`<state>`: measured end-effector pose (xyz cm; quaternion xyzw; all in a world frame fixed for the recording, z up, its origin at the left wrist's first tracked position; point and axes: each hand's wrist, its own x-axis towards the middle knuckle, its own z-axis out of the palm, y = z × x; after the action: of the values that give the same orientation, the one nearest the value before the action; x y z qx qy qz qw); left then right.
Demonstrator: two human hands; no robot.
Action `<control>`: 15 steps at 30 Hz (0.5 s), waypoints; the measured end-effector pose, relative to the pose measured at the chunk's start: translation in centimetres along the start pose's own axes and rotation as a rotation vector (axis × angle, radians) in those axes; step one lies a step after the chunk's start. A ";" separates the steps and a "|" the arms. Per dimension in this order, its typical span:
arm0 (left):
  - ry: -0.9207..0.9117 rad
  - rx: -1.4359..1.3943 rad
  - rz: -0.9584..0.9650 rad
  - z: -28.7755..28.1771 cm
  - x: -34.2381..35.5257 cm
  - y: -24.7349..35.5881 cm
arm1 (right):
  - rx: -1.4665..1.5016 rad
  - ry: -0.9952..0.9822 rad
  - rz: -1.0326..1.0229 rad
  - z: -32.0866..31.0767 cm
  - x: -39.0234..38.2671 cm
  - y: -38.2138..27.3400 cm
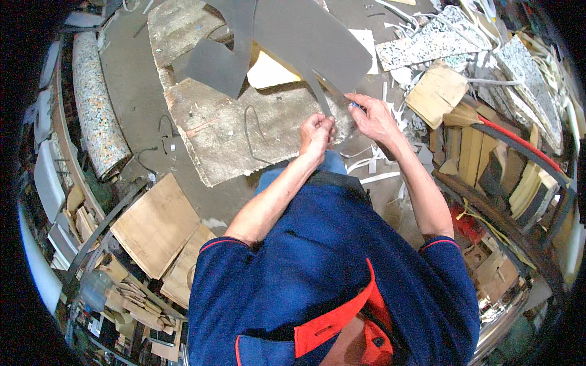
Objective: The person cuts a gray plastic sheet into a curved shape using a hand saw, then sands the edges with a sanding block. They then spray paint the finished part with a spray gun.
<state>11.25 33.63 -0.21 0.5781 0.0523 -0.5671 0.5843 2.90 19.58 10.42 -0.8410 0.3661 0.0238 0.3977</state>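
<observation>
A dark grey foam-like sheet [305, 33] lies over a worn, crumbly board [244, 134] in front of me. A narrow grey strip [320, 94] runs from the sheet's near edge toward me. My left hand [316, 133] is closed, pinching the end of that strip. My right hand [373, 119] is wrapped around a knife [332, 88], whose long thin blade points up and left along the sheet's edge. Its handle is mostly hidden, with a bit of blue showing at the fingers. Beneath the sheet, a white piece [271, 71] shows with a yellowish edge.
At left stands a speckled foam roll [97, 104]. Plywood sheets [157, 222] lean near my left side. On the right are a square wooden piece [437, 93], speckled foam offcuts [433, 44], white strips and a rack of foam pieces [479, 155]. A bent wire [250, 131] lies on the board.
</observation>
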 end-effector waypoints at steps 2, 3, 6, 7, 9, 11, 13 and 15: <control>-0.002 0.006 -0.012 -0.2 -0.1 -0.2 | 0.057 -0.011 0.044 0.3 1.1 -0.9; 0.002 -0.024 0.010 -0.2 -0.2 -0.4 | 0.086 -0.022 0.077 0.5 1.7 -1.3; 0.024 -0.020 -0.038 -0.7 -0.3 -0.8 | 0.055 -0.055 0.087 0.9 3.6 -2.5; 0.011 -0.044 -0.081 -0.9 -0.3 -0.9 | 0.052 -0.022 0.038 1.2 4.3 -2.8; 0.009 -0.064 -0.039 -1.2 -0.3 -1.1 | 0.042 0.043 -0.052 1.8 5.7 -3.4; 0.000 -0.045 -0.034 -1.7 -0.3 -1.3 | 0.068 0.011 0.012 2.2 7.1 -4.0; -0.003 -0.030 -0.057 -2.1 -0.3 -1.5 | 0.070 0.010 0.026 2.4 8.2 -4.8; 0.004 -0.020 -0.093 -2.4 -0.4 -1.7 | 0.038 0.031 -0.002 2.5 9.2 -5.6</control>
<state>11.35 36.17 -1.80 0.5702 0.0860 -0.5919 0.5631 13.81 18.16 9.36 -0.8338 0.3717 0.0036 0.4081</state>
